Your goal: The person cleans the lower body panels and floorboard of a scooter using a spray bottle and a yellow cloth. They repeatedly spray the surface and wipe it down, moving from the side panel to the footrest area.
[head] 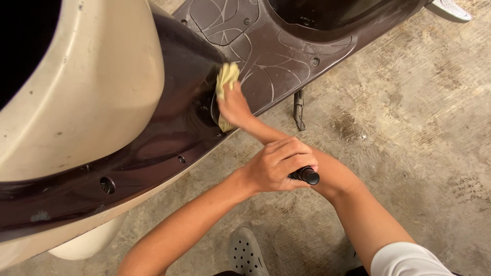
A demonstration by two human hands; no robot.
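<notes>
My right hand (233, 106) reaches forward under my left arm and presses a pale yellow cloth (226, 76) against the dark brown inner panel (189, 117) of a scooter, just left of its patterned footboard (276, 61). My left hand (276, 166) is closed around a black handlebar grip (309, 176), whose round end sticks out to the right of my fingers. My two forearms cross each other at that point. Part of the cloth is hidden under my right palm.
The scooter's cream front body (87, 87) fills the left side. Its metal side stand (299, 110) rests on the stained concrete floor (409, 128). My grey perforated clog (246, 251) stands at the bottom edge.
</notes>
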